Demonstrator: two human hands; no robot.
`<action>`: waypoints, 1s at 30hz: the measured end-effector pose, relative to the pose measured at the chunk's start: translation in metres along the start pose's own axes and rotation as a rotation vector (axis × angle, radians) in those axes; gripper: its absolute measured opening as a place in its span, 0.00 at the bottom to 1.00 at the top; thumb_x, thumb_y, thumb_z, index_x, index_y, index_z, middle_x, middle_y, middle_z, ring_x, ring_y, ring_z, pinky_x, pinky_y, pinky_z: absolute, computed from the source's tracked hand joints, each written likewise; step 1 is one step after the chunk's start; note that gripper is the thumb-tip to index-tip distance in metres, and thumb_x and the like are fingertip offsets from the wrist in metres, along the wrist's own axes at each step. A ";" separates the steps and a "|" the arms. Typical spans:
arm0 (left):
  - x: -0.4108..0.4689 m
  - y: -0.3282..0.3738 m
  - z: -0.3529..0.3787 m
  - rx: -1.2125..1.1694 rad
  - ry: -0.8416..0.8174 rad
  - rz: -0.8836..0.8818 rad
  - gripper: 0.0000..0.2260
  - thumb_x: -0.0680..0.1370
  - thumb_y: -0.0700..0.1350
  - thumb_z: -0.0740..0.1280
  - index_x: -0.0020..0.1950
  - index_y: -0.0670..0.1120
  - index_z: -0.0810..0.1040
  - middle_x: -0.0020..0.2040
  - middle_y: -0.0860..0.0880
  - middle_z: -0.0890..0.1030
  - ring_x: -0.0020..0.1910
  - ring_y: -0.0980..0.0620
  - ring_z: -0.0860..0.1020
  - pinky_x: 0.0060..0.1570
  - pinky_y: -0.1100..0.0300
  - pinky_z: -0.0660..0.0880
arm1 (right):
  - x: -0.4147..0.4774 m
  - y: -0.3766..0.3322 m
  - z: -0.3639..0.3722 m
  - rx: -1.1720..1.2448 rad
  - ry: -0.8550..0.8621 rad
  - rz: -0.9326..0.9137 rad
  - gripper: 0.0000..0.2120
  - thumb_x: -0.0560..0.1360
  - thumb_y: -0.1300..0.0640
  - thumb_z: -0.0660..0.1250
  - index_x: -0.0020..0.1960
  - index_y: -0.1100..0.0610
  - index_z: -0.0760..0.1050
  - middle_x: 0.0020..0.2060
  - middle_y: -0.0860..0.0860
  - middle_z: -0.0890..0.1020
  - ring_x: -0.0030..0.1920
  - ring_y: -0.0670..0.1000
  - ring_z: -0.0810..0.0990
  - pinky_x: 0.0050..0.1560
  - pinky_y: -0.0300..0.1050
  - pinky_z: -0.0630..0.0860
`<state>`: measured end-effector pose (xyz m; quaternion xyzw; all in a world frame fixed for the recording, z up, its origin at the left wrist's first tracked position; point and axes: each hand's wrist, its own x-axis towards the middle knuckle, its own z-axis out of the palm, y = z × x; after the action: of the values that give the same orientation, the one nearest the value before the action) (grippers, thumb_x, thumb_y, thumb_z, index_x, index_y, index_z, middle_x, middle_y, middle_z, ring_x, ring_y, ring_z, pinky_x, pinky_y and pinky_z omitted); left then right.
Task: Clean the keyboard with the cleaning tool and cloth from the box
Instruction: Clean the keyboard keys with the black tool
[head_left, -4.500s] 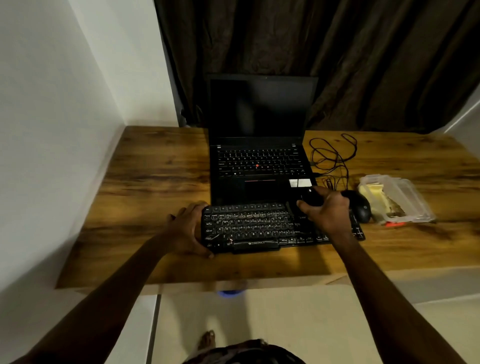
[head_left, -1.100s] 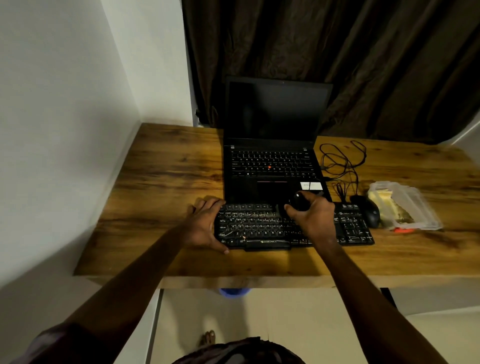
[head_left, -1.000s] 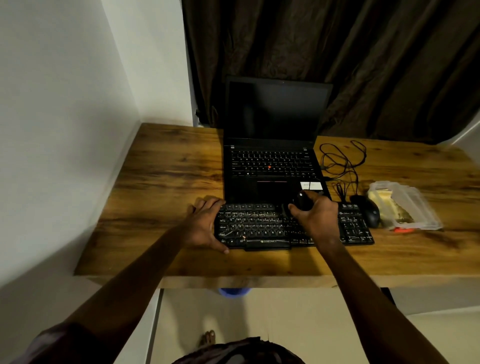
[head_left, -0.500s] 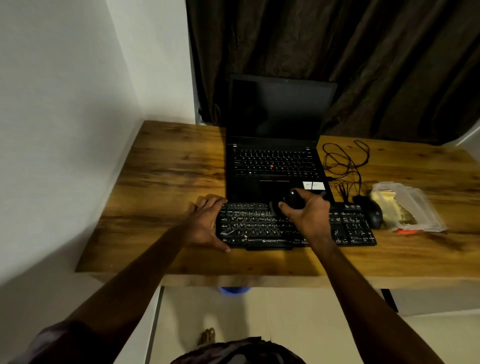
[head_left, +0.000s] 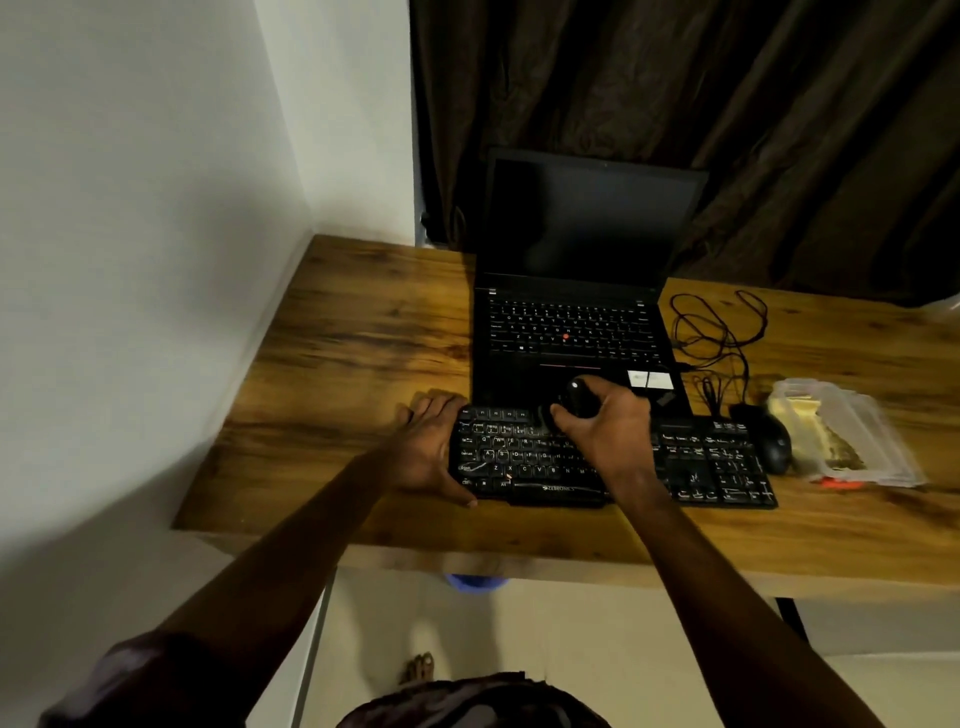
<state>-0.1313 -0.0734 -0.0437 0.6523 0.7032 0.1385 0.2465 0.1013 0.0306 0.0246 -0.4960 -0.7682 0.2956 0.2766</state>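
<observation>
A black keyboard (head_left: 706, 462) lies near the front edge of the wooden desk (head_left: 353, 364). My left hand (head_left: 428, 444) grips the keyboard's left end, thumb at the front edge and fingers over the back. My right hand (head_left: 605, 423) holds a small black cleaning tool (head_left: 576, 397) down on the keyboard's upper middle rows. A clear plastic box (head_left: 852, 431) with yellowish contents sits at the right of the desk; I cannot make out a cloth.
An open black laptop (head_left: 576, 291) stands just behind the keyboard. A black mouse (head_left: 774, 444) and a tangle of black cable (head_left: 717, 332) lie between keyboard and box. A white wall (head_left: 130, 260) borders the desk on the left; dark curtains (head_left: 727, 104) hang behind.
My right hand with the cleaning tool has shifted leftward along the keyboard's upper rows. My left hand has kept its grip on the left end.
</observation>
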 end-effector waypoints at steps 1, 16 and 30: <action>0.000 0.000 0.000 0.005 0.000 -0.001 0.64 0.52 0.71 0.78 0.79 0.51 0.51 0.73 0.52 0.59 0.72 0.50 0.56 0.71 0.48 0.51 | 0.001 0.001 -0.002 -0.030 0.001 0.003 0.10 0.71 0.54 0.77 0.51 0.53 0.82 0.40 0.43 0.84 0.41 0.40 0.83 0.45 0.42 0.83; 0.002 -0.001 0.001 0.049 0.014 -0.003 0.65 0.50 0.75 0.75 0.79 0.51 0.52 0.72 0.54 0.60 0.70 0.50 0.59 0.71 0.47 0.56 | -0.002 0.001 0.000 0.002 0.005 0.017 0.11 0.70 0.54 0.78 0.52 0.52 0.84 0.40 0.43 0.85 0.40 0.39 0.83 0.46 0.38 0.82; 0.002 0.001 -0.001 0.074 -0.026 -0.023 0.66 0.51 0.75 0.75 0.80 0.50 0.49 0.74 0.52 0.58 0.72 0.49 0.57 0.73 0.45 0.54 | -0.001 0.015 -0.013 -0.069 0.034 0.056 0.11 0.70 0.53 0.78 0.51 0.53 0.83 0.39 0.44 0.84 0.40 0.42 0.83 0.43 0.33 0.80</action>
<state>-0.1314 -0.0708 -0.0430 0.6545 0.7121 0.1013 0.2329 0.1205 0.0370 0.0224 -0.5314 -0.7589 0.2683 0.2639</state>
